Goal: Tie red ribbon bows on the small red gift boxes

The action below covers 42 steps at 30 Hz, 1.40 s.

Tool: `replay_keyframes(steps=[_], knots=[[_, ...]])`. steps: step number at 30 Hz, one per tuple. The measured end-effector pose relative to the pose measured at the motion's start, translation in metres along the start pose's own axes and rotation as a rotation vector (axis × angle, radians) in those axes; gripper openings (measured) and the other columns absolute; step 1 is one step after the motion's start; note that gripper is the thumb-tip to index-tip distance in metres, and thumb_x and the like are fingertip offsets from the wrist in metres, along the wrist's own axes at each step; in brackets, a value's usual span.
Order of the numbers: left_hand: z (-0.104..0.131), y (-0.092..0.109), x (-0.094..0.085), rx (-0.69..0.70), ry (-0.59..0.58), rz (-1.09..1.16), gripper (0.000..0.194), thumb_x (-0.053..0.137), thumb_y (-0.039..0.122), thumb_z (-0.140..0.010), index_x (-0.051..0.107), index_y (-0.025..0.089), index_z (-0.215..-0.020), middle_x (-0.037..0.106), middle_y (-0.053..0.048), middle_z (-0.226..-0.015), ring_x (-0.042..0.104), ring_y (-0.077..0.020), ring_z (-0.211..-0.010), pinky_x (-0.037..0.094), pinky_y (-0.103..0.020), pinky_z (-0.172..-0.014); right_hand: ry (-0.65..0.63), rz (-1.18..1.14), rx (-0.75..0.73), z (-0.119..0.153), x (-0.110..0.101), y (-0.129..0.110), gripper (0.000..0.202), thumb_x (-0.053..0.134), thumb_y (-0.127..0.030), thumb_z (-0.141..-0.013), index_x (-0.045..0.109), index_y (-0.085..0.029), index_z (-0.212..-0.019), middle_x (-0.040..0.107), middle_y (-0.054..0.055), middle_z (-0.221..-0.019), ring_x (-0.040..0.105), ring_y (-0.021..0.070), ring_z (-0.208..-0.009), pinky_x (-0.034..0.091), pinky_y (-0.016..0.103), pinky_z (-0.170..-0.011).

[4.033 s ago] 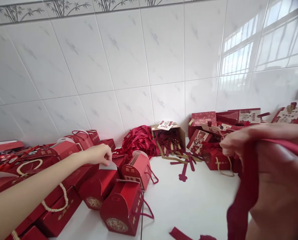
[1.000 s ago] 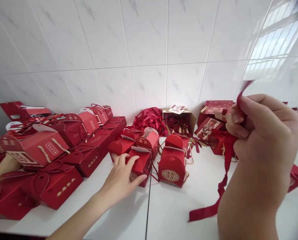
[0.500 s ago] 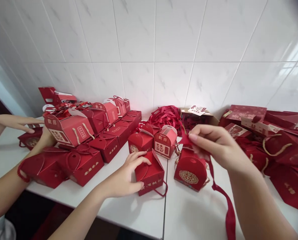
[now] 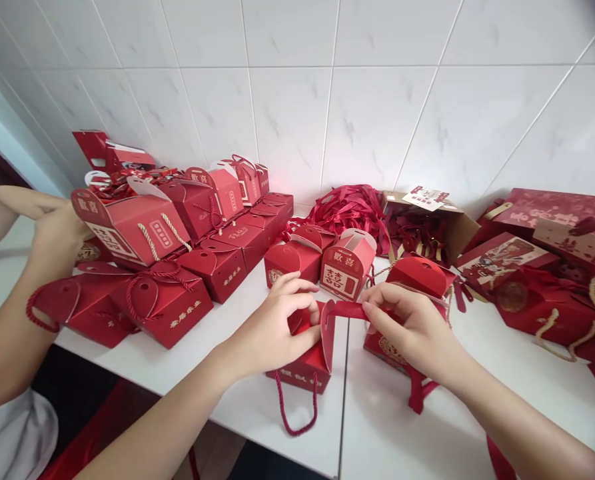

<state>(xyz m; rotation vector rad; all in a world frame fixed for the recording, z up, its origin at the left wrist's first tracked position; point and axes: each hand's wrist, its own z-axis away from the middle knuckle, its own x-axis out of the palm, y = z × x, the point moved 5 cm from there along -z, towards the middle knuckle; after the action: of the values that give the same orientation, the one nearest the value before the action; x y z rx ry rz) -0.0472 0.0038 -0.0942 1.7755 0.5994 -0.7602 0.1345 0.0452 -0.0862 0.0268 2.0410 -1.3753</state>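
A small red gift box (image 4: 302, 380) with a dark red cord handle hanging at its front stands near the table's edge. My left hand (image 4: 282, 327) is curled over its top, with thumb and fingers pressed together at the raised flap; what they pinch is partly hidden. Between the box's flap and my right hand (image 4: 402, 327) stretches a red ribbon (image 4: 347, 309). My right hand pinches this ribbon, and its tail hangs below the palm. Behind my right hand stands another red box (image 4: 420, 273) with a gold emblem.
Stacked red boxes (image 4: 222, 267) fill the left, where another person's hands (image 4: 57, 220) work. Behind lie a ribbon pile (image 4: 350, 217) and an open carton (image 4: 457, 230). More red boxes (image 4: 542, 313) are at the right. A tiled wall rises behind.
My right hand has moved left with the ribbon, which now reaches the front box. My left hand has curled over the box top, and its cord now hangs in front. The view has shifted.
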Motion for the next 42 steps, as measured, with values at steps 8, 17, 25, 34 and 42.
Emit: replay_keyframes(steps=[8,17,25,34,42], knots=[[0.003,0.001,-0.004,0.007,0.035,0.004,0.014,0.061,0.025,-0.080,0.067,0.024,-0.093,0.055,-0.006,-0.128,0.036,-0.0251,-0.133,0.035,-0.043,-0.109,-0.004,-0.018,0.017,0.001,0.008,0.001,0.021,0.051,-0.027,-0.083,0.048,-0.020,-0.064,0.065,0.002,-0.081,0.055,0.0149,-0.069,0.043,0.027,-0.062],[-0.002,-0.001,-0.003,-0.032,0.040,0.206,0.008,0.060,0.020,-0.080,0.067,0.021,-0.082,0.059,-0.007,-0.121,0.052,-0.0234,-0.119,0.036,-0.041,-0.107,-0.014,0.026,0.075,0.004,0.016,0.000,0.018,0.051,-0.026,-0.079,0.049,-0.020,-0.062,0.065,0.002,-0.078,0.055,0.0155,-0.066,0.040,0.028,-0.058],[0.000,-0.003,-0.005,-0.016,0.091,0.257,0.011,0.061,0.016,-0.078,0.066,0.021,-0.086,0.062,-0.006,-0.115,0.054,-0.0216,-0.116,0.036,-0.038,-0.105,0.013,0.029,0.124,0.003,0.015,0.004,0.020,0.049,-0.022,-0.073,0.041,-0.020,-0.054,0.065,0.003,-0.076,0.055,0.0157,-0.065,0.041,0.029,-0.060],[-0.001,-0.004,-0.002,-0.067,0.048,0.266,0.005,0.061,0.021,-0.078,0.066,0.020,-0.077,0.060,-0.007,-0.120,0.053,-0.0245,-0.118,0.035,-0.041,-0.105,-0.019,0.026,0.048,0.004,0.019,-0.002,0.022,0.051,-0.031,-0.084,0.052,-0.019,-0.066,0.062,0.001,-0.074,0.054,0.0145,-0.065,0.041,0.027,-0.059],[-0.003,-0.006,-0.014,-0.027,0.146,0.486,0.012,0.054,0.019,-0.079,0.055,0.020,-0.067,0.061,-0.006,-0.119,0.049,-0.0254,-0.123,0.035,-0.041,-0.105,0.024,-0.073,-0.096,-0.009,0.025,-0.012,0.035,0.056,-0.040,-0.087,0.057,-0.024,-0.118,0.055,0.008,-0.127,0.054,0.0217,-0.115,0.045,0.036,-0.096]])
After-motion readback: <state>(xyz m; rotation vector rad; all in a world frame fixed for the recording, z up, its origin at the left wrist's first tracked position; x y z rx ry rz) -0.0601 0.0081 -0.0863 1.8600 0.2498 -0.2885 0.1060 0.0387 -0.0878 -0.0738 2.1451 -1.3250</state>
